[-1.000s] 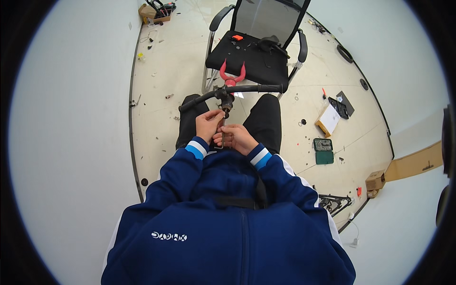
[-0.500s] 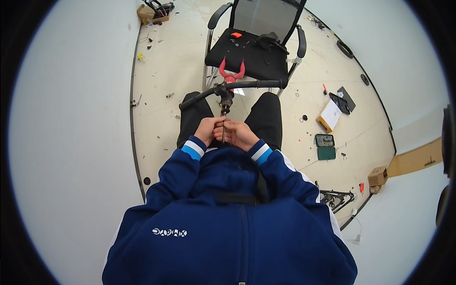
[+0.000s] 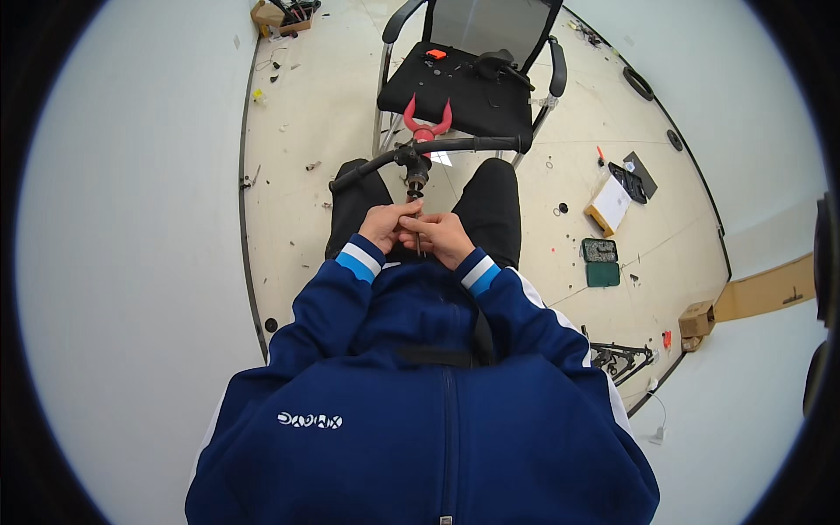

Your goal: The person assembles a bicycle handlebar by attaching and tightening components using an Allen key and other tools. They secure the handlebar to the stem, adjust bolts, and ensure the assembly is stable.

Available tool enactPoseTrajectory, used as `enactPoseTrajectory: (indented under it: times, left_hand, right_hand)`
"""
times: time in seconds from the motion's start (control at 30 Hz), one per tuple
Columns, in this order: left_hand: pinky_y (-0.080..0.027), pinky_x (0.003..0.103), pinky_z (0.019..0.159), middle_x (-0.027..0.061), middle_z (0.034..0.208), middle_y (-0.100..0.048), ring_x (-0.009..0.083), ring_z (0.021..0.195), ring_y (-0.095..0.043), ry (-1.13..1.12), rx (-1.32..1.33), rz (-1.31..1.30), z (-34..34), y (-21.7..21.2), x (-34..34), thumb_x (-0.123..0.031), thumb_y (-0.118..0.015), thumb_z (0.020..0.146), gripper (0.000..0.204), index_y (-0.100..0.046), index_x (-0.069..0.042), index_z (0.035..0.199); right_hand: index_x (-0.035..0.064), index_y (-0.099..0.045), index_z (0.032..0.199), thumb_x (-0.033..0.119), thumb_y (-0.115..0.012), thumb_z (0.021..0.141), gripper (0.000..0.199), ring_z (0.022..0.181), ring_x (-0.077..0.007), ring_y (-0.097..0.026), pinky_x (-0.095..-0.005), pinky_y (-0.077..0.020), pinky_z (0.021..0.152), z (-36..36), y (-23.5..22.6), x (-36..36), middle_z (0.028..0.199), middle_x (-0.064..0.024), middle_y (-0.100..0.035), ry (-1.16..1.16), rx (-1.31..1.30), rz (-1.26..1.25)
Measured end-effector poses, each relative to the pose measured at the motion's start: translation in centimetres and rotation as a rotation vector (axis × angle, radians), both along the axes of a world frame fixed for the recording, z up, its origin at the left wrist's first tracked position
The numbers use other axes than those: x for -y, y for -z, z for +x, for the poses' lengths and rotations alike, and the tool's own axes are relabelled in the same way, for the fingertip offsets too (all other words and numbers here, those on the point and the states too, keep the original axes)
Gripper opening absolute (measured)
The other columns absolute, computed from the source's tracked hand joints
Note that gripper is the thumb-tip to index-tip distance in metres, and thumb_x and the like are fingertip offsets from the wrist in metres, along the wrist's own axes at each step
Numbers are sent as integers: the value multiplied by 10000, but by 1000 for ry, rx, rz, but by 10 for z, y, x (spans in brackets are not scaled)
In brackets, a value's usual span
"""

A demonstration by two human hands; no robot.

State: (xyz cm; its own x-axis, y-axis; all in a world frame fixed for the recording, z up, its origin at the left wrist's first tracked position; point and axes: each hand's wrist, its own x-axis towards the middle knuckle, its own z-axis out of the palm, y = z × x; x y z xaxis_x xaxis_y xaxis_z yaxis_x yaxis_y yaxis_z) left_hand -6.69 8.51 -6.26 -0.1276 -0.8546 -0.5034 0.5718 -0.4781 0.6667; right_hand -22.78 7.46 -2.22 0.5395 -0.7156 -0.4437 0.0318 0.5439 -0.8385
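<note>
A black handlebar (image 3: 363, 172) with a dark stem (image 3: 413, 159) lies across my thighs in front of me. At its far side a pink-red two-pronged part (image 3: 426, 131) points up against the chair seat. Below the stem a thin metal rod (image 3: 419, 248) runs down between my hands. My left hand (image 3: 382, 225) is closed by the stem's lower end, its thumb pressed on the rod's upper part. Slightly lower, my right hand (image 3: 444, 239) pinches the same rod between thumb and fingers. The fingers partly hide the rod.
Ahead stands a black chair (image 3: 418, 87) bearing a bicycle saddle (image 3: 499, 66) and an orange item (image 3: 435, 55). On the floor at right are a green case (image 3: 602, 262), a white-topped box (image 3: 609, 210) and a black tool case (image 3: 628, 182). A black frame (image 3: 621, 359) lies lower right.
My left hand has risen a little, its thumb now up by the stem's lower end. The right hand's fingers have drawn into a pinch. The handlebar has barely shifted.
</note>
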Motion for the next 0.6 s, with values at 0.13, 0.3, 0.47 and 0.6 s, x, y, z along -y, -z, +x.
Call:
enactPoseTrajectory:
  times: [0.13,0.3,0.47,0.6]
  left_hand:
    - [-531,291,586,71,833,-695,164,674,-657,-51,-1,-2,-1,4,3,-208,-794,871,223,-702,-6,887]
    - [-532,287,563,69,853,-693,162,648,-653,-49,-97,-52,-2,4,0,-250,-689,950,239,-683,-10,958]
    - [-516,283,473,56,804,-671,162,555,-627,81,-204,1,1,-13,-1,-265,-556,1015,242,-643,-39,1014]
    - [-516,281,459,46,764,-665,156,537,-617,166,-270,-20,11,3,4,-277,-596,1002,227,-646,-59,962]
  right_hand:
    - [-100,-655,1084,190,-682,971,313,784,-204,-726,-298,-612,746,1,1,2,931,-158,-725,48,61,14]
    - [-101,-611,1139,188,-582,1023,313,868,-256,-736,-347,-617,818,3,0,3,994,-189,-722,20,95,73]
    - [-77,-566,1178,205,-504,1050,316,899,-293,-733,-390,-605,867,5,2,7,1032,-201,-718,-15,156,111]
    - [-70,-566,1179,233,-512,1045,336,890,-294,-732,-387,-602,853,5,6,8,1028,-196,-720,-26,186,135]
